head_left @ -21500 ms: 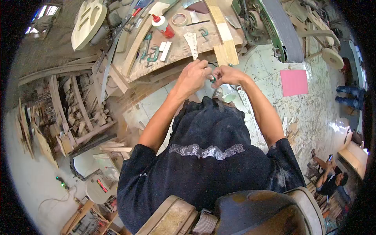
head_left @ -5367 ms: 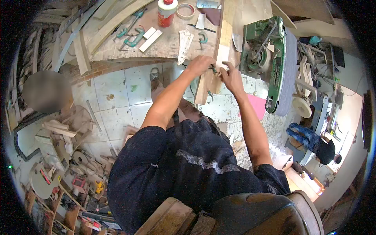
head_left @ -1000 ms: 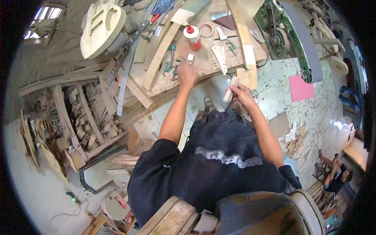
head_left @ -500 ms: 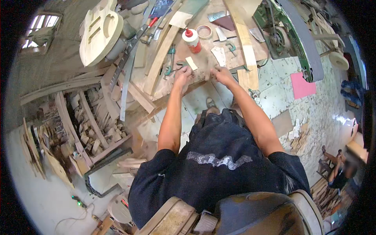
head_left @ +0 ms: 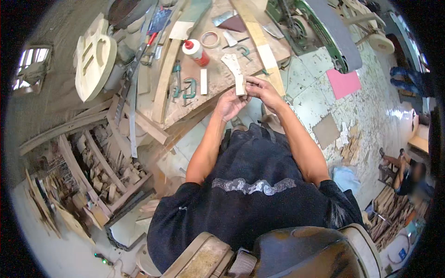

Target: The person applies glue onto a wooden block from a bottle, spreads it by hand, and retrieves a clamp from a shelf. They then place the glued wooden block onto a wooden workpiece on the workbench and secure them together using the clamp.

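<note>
Over the workbench's front edge, my left hand (head_left: 231, 104) and my right hand (head_left: 263, 92) meet at a small wood block (head_left: 240, 86), held upright between their fingers. Just behind it on the bench (head_left: 218, 69) lies a white, spotted tapered piece (head_left: 230, 62). A pale wood strip (head_left: 204, 81) rests left of my hands, with a green clamp (head_left: 189, 89) beside it. Farther back stands a glue bottle (head_left: 196, 52) with a red cap, near a tape roll (head_left: 210, 40). Another small green clamp (head_left: 244, 53) lies right of the spotted piece.
A long wooden piece (head_left: 254, 28) runs across the bench's right side, next to a green belt sander (head_left: 324, 34). At left hangs a guitar-shaped body (head_left: 96, 58), above a rack of wood scraps (head_left: 104, 173). A seated person (head_left: 408, 178) is at the far right.
Both hands have come together around the small wood block, which was in my right hand a second ago. The pale strip now lies apart from my left hand. The view has shifted.
</note>
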